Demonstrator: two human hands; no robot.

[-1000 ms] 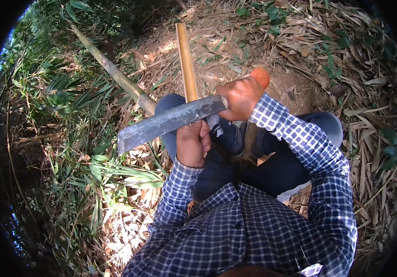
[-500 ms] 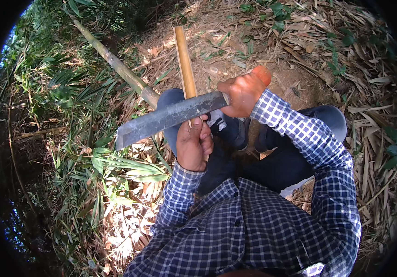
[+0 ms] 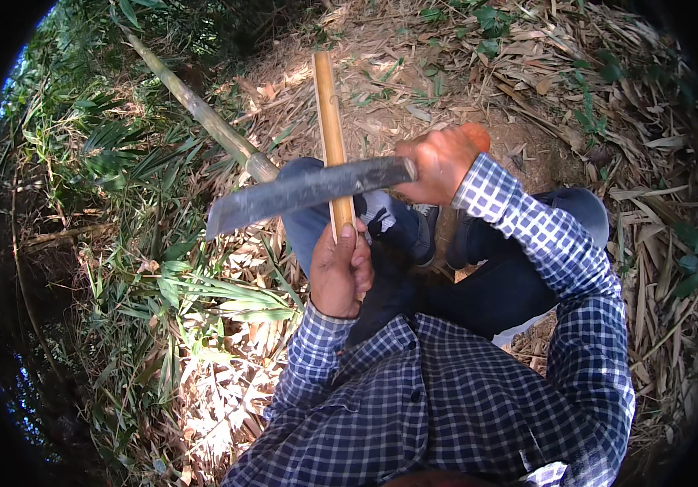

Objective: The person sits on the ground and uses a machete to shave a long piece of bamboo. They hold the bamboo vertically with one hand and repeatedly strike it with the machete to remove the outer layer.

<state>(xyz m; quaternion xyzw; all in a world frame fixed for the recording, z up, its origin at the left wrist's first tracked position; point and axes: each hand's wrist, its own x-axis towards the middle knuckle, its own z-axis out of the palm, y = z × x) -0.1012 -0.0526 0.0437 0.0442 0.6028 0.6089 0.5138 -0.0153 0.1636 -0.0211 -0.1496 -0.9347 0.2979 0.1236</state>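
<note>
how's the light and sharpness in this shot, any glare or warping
Head view: harsh, patchy sunlight; the dry leaf litter at lower left is blown out, while the left undergrowth sinks into shadow. The fisheye gives a black rim. The big knife, bamboo stick, left hand and right hand look reasonably sharp.

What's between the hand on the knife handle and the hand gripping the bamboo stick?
In the head view, the broad knife blade spans from the right hand across the bamboo stick, just above the left hand.
</note>
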